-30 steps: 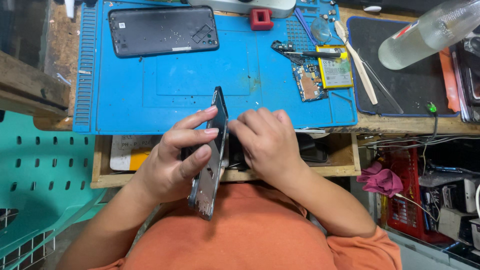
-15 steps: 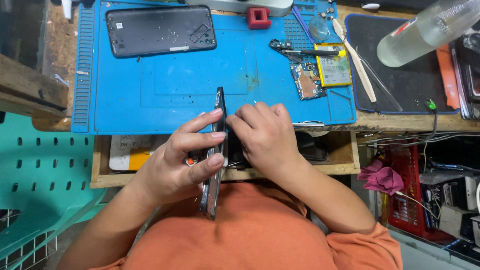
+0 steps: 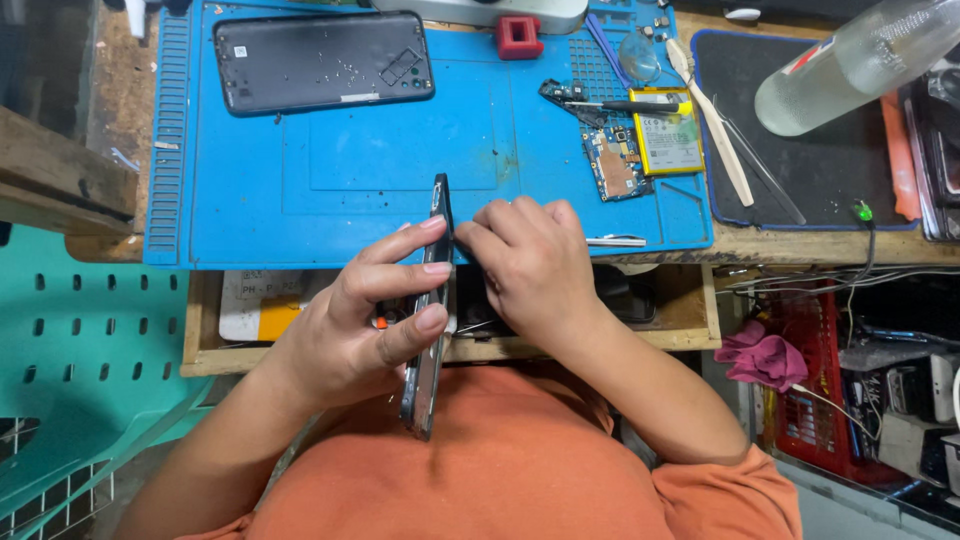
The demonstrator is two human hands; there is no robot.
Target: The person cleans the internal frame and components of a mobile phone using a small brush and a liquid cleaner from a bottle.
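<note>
Phone body [image 3: 432, 310] now stands almost fully on edge between the two hands, where a second ago its broad face was still partly turned up toward the camera; only its thin side shows, running from above the near edge of the blue mat [image 3: 400, 190] down toward the orange shirt. That suggests the seam along the edge is what is being worked. The left hand [image 3: 350, 330] is closed around the phone from the left, thumb and fingertips pressed on its upper half. The right hand [image 3: 535, 265] sits just beside it, fingers curled, fingertips touching the upper part of the phone's edge; whether it pinches a small tool I cannot tell. Across the mat, near the far left corner, lies a dark back cover [image 3: 322, 62]. Toward the right edge are a yellow battery [image 3: 668, 135] and a small circuit board [image 3: 610, 160], untouched.
</note>
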